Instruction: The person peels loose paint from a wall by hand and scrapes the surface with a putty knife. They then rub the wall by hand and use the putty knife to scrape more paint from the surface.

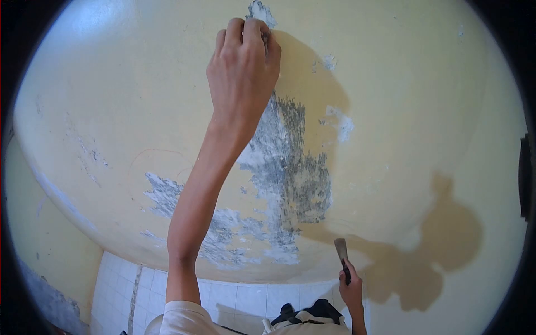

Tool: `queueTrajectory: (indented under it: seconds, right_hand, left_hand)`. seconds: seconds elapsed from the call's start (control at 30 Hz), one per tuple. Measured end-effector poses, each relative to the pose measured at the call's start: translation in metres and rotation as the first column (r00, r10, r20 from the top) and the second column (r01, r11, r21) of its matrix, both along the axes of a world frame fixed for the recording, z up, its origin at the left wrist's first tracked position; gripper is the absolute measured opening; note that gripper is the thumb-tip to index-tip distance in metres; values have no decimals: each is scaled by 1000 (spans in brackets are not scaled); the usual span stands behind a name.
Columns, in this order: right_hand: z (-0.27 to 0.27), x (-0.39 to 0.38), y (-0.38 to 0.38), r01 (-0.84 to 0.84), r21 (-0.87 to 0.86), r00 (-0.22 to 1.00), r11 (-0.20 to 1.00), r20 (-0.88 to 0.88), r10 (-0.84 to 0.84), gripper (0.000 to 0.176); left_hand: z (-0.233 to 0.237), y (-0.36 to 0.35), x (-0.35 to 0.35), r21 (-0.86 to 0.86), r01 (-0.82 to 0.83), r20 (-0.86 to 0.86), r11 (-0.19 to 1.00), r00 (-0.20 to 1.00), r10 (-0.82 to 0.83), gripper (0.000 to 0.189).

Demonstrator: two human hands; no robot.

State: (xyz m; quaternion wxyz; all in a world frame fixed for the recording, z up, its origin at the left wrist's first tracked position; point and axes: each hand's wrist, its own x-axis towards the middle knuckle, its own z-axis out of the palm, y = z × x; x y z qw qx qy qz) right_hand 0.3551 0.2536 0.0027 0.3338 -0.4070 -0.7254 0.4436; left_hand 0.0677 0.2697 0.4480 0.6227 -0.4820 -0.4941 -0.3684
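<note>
My left hand [243, 61] is raised high against the yellow painted wall [391, 111], its back toward me and its fingers curled in. Something small and greyish shows between thumb and fingers, too hidden to name. Just above the fingertips is a bare whitish patch [261, 12]. Low on the right, my right hand [352, 287] grips the dark handle of a putty knife [341, 251], its flat metal blade pointing up. Below my left hand, a large scraped area [287, 162] shows grey and white under the paint, partly covered by my forearm.
Smaller chipped spots [340, 124] lie right of the scraped area. A white tiled floor [251, 296] runs along the wall's foot. Another wall with a peeling lower part [50, 293] stands at the left. A dark object [523, 176] is at the right edge.
</note>
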Motion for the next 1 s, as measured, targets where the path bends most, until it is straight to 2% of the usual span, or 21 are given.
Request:
queueTrajectory:
  seconds: [0.03, 0.1, 0.17, 0.23, 0.3, 0.33, 0.4, 0.47, 0.5, 0.53, 0.6, 0.63, 0.7, 0.73, 0.8, 0.83, 0.9, 0.93, 0.97, 1.0]
  right_hand:
    - [0, -3, 3, -2, -5, 1000, 1000, -21, 2, 41]
    - [-2, -2, 9, -59, -55, 998, 997, 17, 60, 41]
    - [-8, -7, 23, -125, -86, 991, 988, 43, 129, 41]
    - [-24, -10, 43, -215, 64, 976, 975, -18, 216, 43]
    - [-23, -7, 71, -307, 37, 952, 951, 15, 307, 44]
    - [-18, -3, 83, -376, -13, 926, 927, 40, 376, 45]
    - [-14, 5, 110, -457, -68, 885, 887, 71, 461, 46]
    - [-13, 20, 127, -517, -125, 824, 847, 195, 532, 47]
    - [-14, 26, 134, -538, -128, 809, 833, 199, 553, 47]
    - [-18, 31, 141, -548, -101, 813, 830, 169, 557, 47]
    - [-18, 37, 154, -575, -71, 803, 815, 145, 578, 46]
    - [-16, 40, 158, -582, -72, 798, 810, 140, 586, 47]
    - [-18, 43, 160, -600, -72, 786, 797, 134, 604, 47]
    - [-23, 45, 162, -603, -55, 787, 796, 123, 605, 47]
    - [-27, 42, 165, -613, -23, 784, 789, 104, 612, 46]
    - [-27, 43, 164, -608, -43, 786, 793, 110, 609, 46]
    - [-26, 44, 166, -611, -61, 781, 789, 119, 614, 45]
    - [-25, 43, 166, -621, -75, 771, 781, 123, 625, 45]
    - [-24, 43, 167, -629, -91, 762, 772, 129, 635, 44]
    - [-25, 41, 168, -634, -92, 757, 768, 131, 641, 44]
  left_hand:
    - [3, -1, 3, 4, -15, -7, 1000, 1000, 15, 9]
    - [3, -3, 14, -74, -109, 107, 991, 987, 117, 16]
    - [6, -4, 21, -100, -141, 107, 985, 983, 152, 14]
    - [12, -4, 32, -110, -185, 112, 977, 974, 197, 14]
    - [16, -1, 47, -172, -346, 167, 922, 912, 374, 18]
    - [17, 1, 53, -174, -374, 166, 911, 901, 401, 18]
    - [19, 1, 63, -258, -321, 337, 911, 854, 396, 24]
    - [19, 5, 70, -304, -343, 389, 889, 807, 445, 24]
    - [24, 7, 72, -329, -347, 423, 878, 777, 465, 24]
    - [25, 9, 68, -325, -368, 427, 871, 765, 482, 24]
    - [20, 10, 53, -260, -418, 254, 870, 840, 479, 21]
    - [17, 11, 53, -258, -435, 257, 863, 830, 495, 21]
    - [12, 11, 53, -235, -331, 251, 914, 887, 387, 21]
    - [5, 9, 58, -229, -342, 249, 911, 884, 395, 21]
    - [-11, 4, 67, -201, -156, 341, 967, 914, 218, 11]
    - [-16, 4, 60, -196, -165, 337, 967, 914, 225, 11]
    - [-30, 0, 45, 40, -176, 253, 984, 954, 160, 16]
    - [-32, 5, 36, 102, -347, 117, 932, 935, 335, 22]
    - [-36, 11, 37, 81, -447, 121, 891, 892, 436, 33]
    - [-39, 19, 39, 59, -435, 135, 898, 895, 425, 35]
